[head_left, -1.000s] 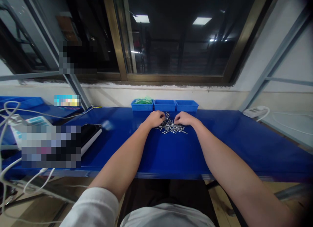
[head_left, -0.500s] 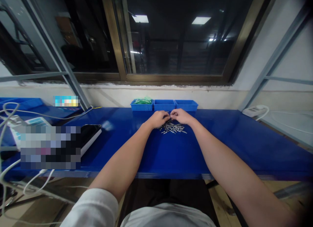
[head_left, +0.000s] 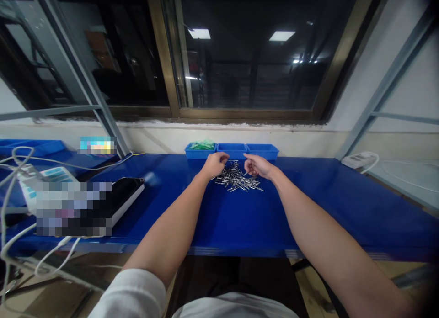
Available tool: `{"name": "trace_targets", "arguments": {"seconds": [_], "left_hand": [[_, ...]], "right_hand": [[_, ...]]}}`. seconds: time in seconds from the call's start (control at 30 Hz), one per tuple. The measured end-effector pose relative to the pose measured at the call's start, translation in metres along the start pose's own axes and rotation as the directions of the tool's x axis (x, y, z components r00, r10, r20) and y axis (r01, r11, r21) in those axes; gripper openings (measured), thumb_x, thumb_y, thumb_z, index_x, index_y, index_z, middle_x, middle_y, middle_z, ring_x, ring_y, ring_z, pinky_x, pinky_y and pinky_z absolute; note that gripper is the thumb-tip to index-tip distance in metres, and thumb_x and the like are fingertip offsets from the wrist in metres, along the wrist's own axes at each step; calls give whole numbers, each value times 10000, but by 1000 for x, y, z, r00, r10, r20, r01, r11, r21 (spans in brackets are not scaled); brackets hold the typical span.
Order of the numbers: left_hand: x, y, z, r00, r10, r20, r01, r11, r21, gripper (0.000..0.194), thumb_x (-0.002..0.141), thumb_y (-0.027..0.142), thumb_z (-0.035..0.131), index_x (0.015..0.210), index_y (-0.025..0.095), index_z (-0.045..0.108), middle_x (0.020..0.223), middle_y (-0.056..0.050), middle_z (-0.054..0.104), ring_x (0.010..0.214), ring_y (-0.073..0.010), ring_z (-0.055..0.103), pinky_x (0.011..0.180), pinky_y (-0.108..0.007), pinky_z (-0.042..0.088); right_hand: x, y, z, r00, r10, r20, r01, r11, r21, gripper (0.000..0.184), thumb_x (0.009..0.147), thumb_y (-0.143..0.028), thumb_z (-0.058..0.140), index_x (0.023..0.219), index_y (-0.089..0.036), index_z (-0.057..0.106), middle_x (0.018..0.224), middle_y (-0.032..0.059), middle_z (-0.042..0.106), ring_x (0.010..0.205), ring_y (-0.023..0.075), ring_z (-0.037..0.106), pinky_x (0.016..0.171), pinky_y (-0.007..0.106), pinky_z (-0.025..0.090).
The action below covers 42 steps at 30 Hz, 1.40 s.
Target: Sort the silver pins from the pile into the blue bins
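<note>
Metal pins (head_left: 239,181): where do they lie, and which way do they point?

In a loose heap on the blue counter (head_left: 236,224), nearer its far edge, in front of the middle tray (head_left: 232,148). They are slim and straight, their long axes roughly flat and crossing at many angles

Do any share a direction?

Several along the near right edge point rightward and slightly toward the person. At the far end, one lies nearly crosswise, left to right

What about the left hand (head_left: 216,165)?

Its fingers bend over the left side of the heap; whether they pinch a pin, I cannot tell

And the right hand (head_left: 258,166)?

It is at the heap's right side, one digit stretched out leftward and the others curled in. I cannot tell whether that curl grasps anything

What flanks the middle tray?

The left tray (head_left: 192,154), with green packets (head_left: 203,145) in it, and the right tray (head_left: 262,148), all three blue and in one row
</note>
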<state>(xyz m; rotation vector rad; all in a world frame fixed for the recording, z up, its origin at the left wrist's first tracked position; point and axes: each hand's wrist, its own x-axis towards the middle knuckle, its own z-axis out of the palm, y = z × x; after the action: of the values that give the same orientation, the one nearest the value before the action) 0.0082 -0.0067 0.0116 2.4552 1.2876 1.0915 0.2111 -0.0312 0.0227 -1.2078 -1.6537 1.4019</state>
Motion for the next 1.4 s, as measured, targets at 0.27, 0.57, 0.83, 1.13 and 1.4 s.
{"name": "trace_targets", "arguments": {"seconds": [0.27,0.57,0.83,1.13,1.4], "left_hand": [[1,-3,-2,999,-26,-24,29,993,112,326,749,62,431,945,175,666,951,-26,671,885,-150,602,844,-231,444],[2,-6,-2,996,-91,-21,93,990,109,302,751,104,460,968,160,662,952,-45,673,882,-167,609,849,-242,443],[0,-1,-1,994,-88,72,74,983,170,280,756,150,479,962,174,667,950,-42,675,894,-179,606,867,-251,430],[0,1,3,992,-25,120,-2,977,214,289,751,144,465,947,181,674,939,-34,678,864,-165,612,846,-233,437],[-2,4,6,987,15,159,-49,975,217,276,741,140,481,937,180,672,935,-32,675,852,-160,609,843,-237,438]], "right_hand": [[-1,-10,0,966,-239,-100,255,944,209,484,856,-487,246,1245,-271,437,1230,66,528,756,133,559,475,197,402],[5,4,-9,931,-210,-299,220,976,-3,668,838,-585,125,1237,-174,469,1239,117,520,802,156,578,488,207,417],[19,26,-5,881,-344,-325,-16,665,-747,199,680,-362,606,700,-183,691,744,51,676,762,179,589,736,267,411],[20,22,9,943,-229,-244,-73,571,-817,144,671,-275,587,689,-193,704,753,61,679,811,173,593,746,223,404],[18,24,1,960,-117,-254,-159,520,-839,140,673,-183,571,740,-181,694,842,93,675,837,189,608,713,226,410]]}}
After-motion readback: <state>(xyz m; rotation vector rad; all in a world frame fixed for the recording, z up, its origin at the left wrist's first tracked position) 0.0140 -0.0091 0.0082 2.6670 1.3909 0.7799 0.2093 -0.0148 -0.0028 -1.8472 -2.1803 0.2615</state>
